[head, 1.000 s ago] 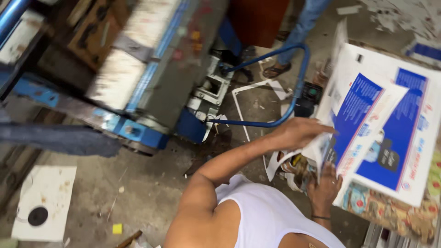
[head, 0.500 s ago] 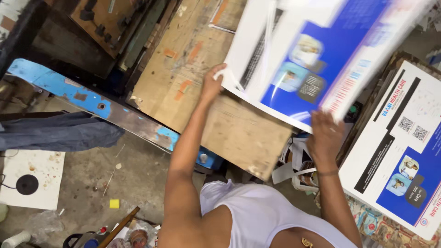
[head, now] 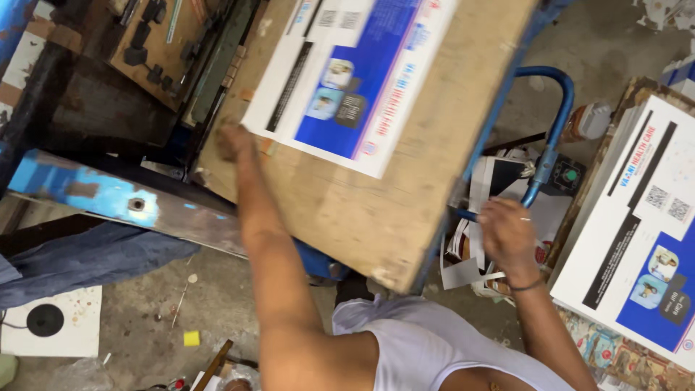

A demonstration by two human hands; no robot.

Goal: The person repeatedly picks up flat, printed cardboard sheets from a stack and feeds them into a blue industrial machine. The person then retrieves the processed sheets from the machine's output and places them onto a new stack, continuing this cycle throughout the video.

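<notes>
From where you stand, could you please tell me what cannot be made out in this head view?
- Left hand at the far edge of the worn wooden board: motion-blurred, so its grip is unclear.
- Printed blue-and-white sheet on the board: cut off by the top edge.
- Right hand near the blue metal tube handle: contact unclear.
- Stack of matching sheets: cut off at right.

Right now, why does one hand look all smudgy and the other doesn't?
Head view: the left hand at the wooden board's edge is smeared by motion blur; the right hand near the blue handle is sharper, fingers distinguishable. Lighting is soft and even, no strong glare on the printed sheet.
</notes>
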